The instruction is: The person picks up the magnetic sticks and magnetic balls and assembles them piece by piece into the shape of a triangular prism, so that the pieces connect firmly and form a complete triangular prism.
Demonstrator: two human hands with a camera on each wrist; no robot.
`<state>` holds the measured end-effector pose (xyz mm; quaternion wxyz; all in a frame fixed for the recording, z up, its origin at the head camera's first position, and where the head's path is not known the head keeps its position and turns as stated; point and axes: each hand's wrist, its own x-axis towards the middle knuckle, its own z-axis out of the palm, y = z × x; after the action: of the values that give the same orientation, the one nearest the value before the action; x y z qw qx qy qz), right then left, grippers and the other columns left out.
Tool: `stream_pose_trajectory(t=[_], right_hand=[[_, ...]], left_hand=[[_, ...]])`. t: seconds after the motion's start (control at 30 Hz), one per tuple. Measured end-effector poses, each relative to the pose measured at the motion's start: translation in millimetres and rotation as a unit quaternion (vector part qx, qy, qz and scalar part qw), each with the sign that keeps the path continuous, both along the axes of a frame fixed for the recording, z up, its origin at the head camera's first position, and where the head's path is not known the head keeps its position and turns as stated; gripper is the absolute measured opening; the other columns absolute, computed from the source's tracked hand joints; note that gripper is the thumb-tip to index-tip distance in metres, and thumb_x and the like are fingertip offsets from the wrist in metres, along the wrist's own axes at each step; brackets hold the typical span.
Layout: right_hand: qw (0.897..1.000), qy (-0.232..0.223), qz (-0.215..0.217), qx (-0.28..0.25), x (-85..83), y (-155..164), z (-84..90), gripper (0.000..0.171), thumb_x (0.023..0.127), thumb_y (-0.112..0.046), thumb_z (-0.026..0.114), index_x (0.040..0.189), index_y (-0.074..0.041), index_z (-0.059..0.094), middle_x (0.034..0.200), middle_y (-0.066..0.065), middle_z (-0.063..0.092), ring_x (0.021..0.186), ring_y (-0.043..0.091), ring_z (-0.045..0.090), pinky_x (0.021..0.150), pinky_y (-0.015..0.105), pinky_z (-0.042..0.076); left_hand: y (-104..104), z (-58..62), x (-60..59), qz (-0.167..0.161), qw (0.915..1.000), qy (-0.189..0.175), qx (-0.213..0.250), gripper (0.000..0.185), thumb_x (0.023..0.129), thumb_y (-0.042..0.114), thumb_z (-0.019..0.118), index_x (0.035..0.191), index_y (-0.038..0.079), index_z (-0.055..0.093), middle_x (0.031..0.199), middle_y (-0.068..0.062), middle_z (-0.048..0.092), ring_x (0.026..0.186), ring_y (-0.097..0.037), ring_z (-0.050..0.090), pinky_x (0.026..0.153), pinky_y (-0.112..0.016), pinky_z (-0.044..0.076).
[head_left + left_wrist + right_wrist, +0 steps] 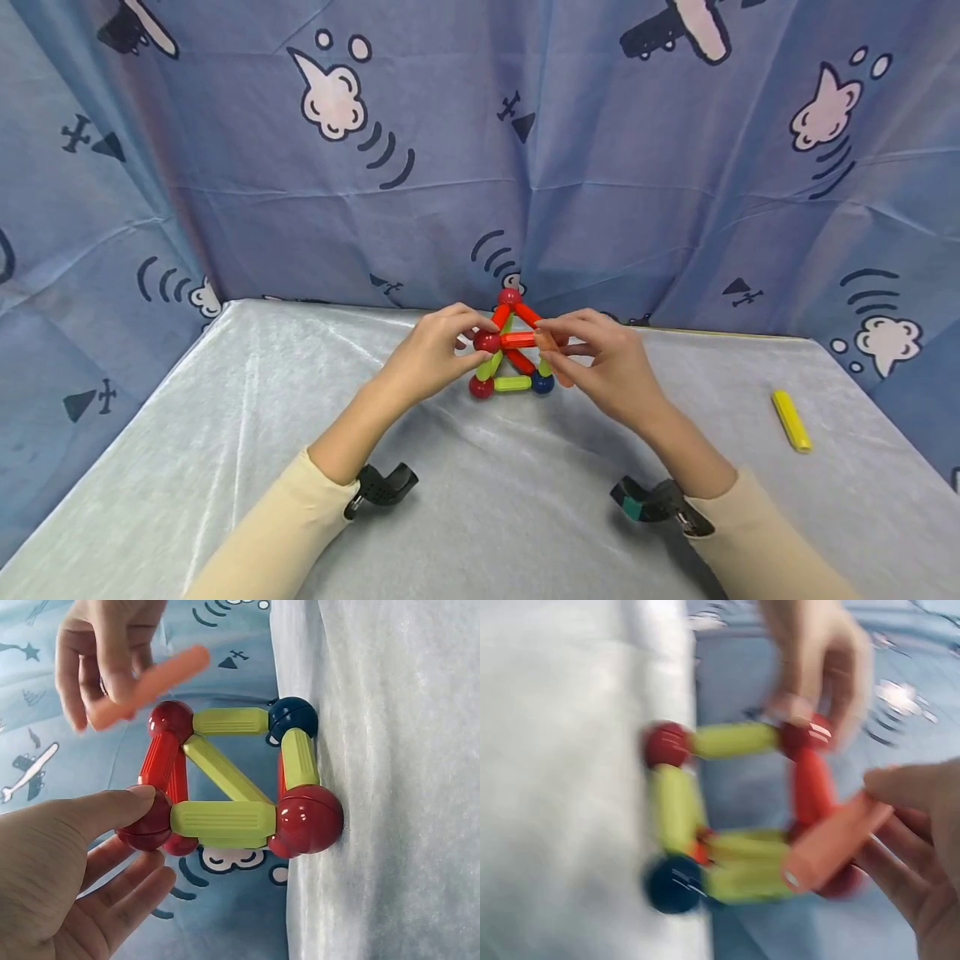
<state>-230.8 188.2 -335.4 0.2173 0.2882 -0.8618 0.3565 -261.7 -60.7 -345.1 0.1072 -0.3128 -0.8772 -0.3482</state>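
A frame of rods and balls [513, 383] stands on the cloth between the hands, with red and yellow-green rods, several red balls and a dark blue ball [293, 718]. My left hand [438, 354] pinches the red ball [148, 819] at the frame's near upper left corner between thumb and fingers. In my right hand [607, 358], an orange rod [836, 841] is pinched between thumb and fingertips. It slants across the near upper right red ball [170, 720]; in the left wrist view a gap shows between them. The right wrist view is blurred.
To the right on the pale cloth-covered table [247, 433] lies a loose yellow rod [792, 422]. A blue patterned curtain [450, 167] hangs close behind the frame, along the table's back edge.
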Motion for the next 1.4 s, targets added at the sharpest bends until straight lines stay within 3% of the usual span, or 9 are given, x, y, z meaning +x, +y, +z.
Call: stream_pose_trajectory(t=[0.3,0.6,0.8,0.87,0.97,1.03,1.1,1.2,1.4], right_hand=[[0.995,0.096,-0.001,0.019,-1.7,-30.4,-36.6,0.025,0.078,-0.006,0.086,0.101,-0.007,0.077,0.095,0.005,0.075,0.077,0.015,0.072,0.068,0.031,0.062],[0.992,0.123,-0.013,0.026,-3.0,-30.5,-45.0,0.035,0.073,-0.002,0.088,0.105,-0.004,0.075,0.096,0.008,0.076,0.078,0.017,0.072,0.067,0.034,0.062],[0.988,0.149,-0.037,-0.012,-13.3,-14.2,-40.5,0.041,0.071,-0.011,0.091,0.108,-0.005,0.074,0.098,0.01,0.072,0.077,0.02,0.067,0.067,0.028,0.058],[0.992,0.099,-0.068,-0.042,-17.7,-5.0,-37.4,0.052,0.071,-0.016,0.092,0.117,-0.006,0.071,0.106,0.013,0.069,0.086,0.024,0.064,0.072,0.03,0.053],[0.989,-0.088,-0.083,-0.08,-26.0,8.9,-38.1,0.075,0.079,-0.028,0.087,0.143,-0.009,0.053,0.128,0.017,0.062,0.11,0.03,0.06,0.089,0.038,0.053],[0.969,-0.222,-0.067,-0.086,-32.0,16.2,-43.6,0.088,0.083,-0.032,0.083,0.155,-0.013,0.036,0.139,0.018,0.058,0.122,0.034,0.058,0.1,0.048,0.052],[0.946,-0.314,-0.022,-0.073,-37.8,23.2,-53.0,0.093,0.086,-0.03,0.081,0.158,-0.013,0.025,0.141,0.019,0.059,0.124,0.036,0.059,0.105,0.053,0.05],[0.934,-0.351,0.033,-0.059,-42.8,29.3,-67.1,0.096,0.082,-0.02,0.085,0.157,-0.015,0.025,0.128,0.018,0.066,0.116,0.033,0.064,0.101,0.049,0.052],[0.941,-0.327,0.039,-0.075,-45.8,29.6,-78.9,0.088,0.078,-0.02,0.088,0.151,-0.021,0.039,0.117,0.012,0.07,0.103,0.026,0.063,0.09,0.039,0.05]], left_hand=[[5.2,-0.2,3.6,-0.006,0.9999,0.014,-0.006,0.03,0.087,0.014,0.08,0.116,0.013,0.073,0.109,-0.002,0.068,0.096,-0.016,0.068,0.081,-0.03,0.06],[8.4,-3.4,4.4,-0.001,0.9998,0.017,-0.004,0.03,0.086,0.013,0.081,0.115,0.013,0.073,0.108,-0.002,0.067,0.095,-0.018,0.068,0.08,-0.032,0.06],[8.1,-1.8,3.3,-0.002,1.0,0.005,-0.005,0.03,0.086,0.013,0.081,0.116,0.014,0.073,0.108,-0.002,0.066,0.096,-0.018,0.067,0.081,-0.035,0.061],[8.3,-1.8,2.5,-0.004,1.0,0.0,-0.004,0.031,0.087,0.013,0.08,0.116,0.014,0.073,0.109,-0.002,0.066,0.096,-0.018,0.068,0.081,-0.035,0.061],[8.5,-1.9,1.8,-0.004,0.9999,-0.009,-0.003,0.031,0.087,0.014,0.08,0.117,0.015,0.072,0.11,-0.001,0.066,0.097,-0.02,0.068,0.082,-0.035,0.061],[8.4,-2.2,1.8,-0.003,0.9999,-0.012,-0.006,0.031,0.087,0.015,0.08,0.117,0.015,0.072,0.111,-0.001,0.066,0.097,-0.02,0.069,0.082,-0.033,0.061],[8.3,-2.2,2.0,-0.002,0.9999,-0.014,-0.007,0.031,0.087,0.015,0.08,0.117,0.016,0.072,0.111,-0.001,0.066,0.097,-0.022,0.069,0.082,-0.033,0.061],[8.5,-2.7,1.8,-0.003,0.9999,-0.014,-0.009,0.031,0.088,0.015,0.08,0.118,0.016,0.072,0.112,-0.001,0.066,0.097,-0.021,0.069,0.082,-0.032,0.061],[8.8,-3.8,1.0,-0.002,1.0,-0.006,-0.006,0.031,0.088,0.015,0.08,0.117,0.016,0.072,0.111,0.0,0.066,0.095,-0.017,0.067,0.081,-0.032,0.061]])
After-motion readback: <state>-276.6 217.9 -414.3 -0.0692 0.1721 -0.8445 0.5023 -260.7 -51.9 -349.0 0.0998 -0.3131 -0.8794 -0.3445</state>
